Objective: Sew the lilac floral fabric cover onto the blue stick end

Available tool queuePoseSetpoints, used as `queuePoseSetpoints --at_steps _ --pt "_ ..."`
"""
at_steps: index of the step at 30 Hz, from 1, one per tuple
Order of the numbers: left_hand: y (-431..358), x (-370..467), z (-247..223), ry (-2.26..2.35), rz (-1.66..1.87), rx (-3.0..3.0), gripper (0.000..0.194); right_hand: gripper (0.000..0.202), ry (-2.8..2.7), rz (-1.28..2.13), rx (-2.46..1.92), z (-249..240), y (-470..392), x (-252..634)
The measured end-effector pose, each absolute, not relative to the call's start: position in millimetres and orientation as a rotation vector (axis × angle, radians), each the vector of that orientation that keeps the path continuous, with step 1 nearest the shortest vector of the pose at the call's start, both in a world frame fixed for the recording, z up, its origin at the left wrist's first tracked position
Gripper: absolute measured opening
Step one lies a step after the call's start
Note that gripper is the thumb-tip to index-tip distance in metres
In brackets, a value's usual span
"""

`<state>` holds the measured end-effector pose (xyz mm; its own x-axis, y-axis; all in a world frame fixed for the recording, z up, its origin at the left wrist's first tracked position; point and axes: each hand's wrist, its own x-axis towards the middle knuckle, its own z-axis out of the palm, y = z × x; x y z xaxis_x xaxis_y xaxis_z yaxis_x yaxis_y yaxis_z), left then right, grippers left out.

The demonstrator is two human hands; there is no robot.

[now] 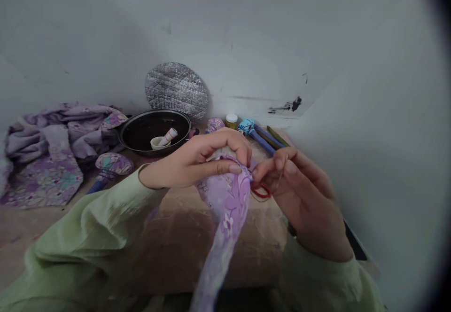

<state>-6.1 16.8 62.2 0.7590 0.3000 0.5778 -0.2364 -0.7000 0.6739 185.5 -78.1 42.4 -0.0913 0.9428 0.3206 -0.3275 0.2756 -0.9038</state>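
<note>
A purple floral cloth (225, 199) hangs in the middle of the view, its long narrow end trailing down towards me. My left hand (197, 159) is closed on its upper part, thumb in front and fingers curled over the top. Just right of the cloth's edge, my right hand (303, 190) pinches a thin needle (281, 173) between thumb and forefinger, while other fingertips are close to the cloth edge. A red thread loop (261, 192) hangs between the cloth and my right hand.
Crumpled floral fabric (45, 152) lies at the left, near a cloth-wrapped bundle (114, 164). A black pan (137, 147) holds a small white cup (157, 145). Behind stand a silver round mat (176, 89), a jar (231, 121) and a blue cloth-headed stick (262, 141).
</note>
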Motion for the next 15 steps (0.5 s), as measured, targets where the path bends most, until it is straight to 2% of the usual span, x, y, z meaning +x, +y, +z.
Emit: queuePoseSetpoints --at_steps 3,8,12,15 --pt "17 -6 67 -0.018 0.850 2.260 0.008 0.015 -1.195 1.082 -0.671 40 -85 182" --pt "16 -5 65 0.010 0.865 2.288 0.006 0.015 -1.226 1.049 -0.612 38 -95 171" --pt "13 -3 56 0.164 1.156 2.156 0.035 0.011 -1.218 0.944 -0.676 38 -103 164" --pt "5 -5 54 0.300 1.309 2.124 0.038 0.012 -1.216 0.864 -0.706 38 -107 159"
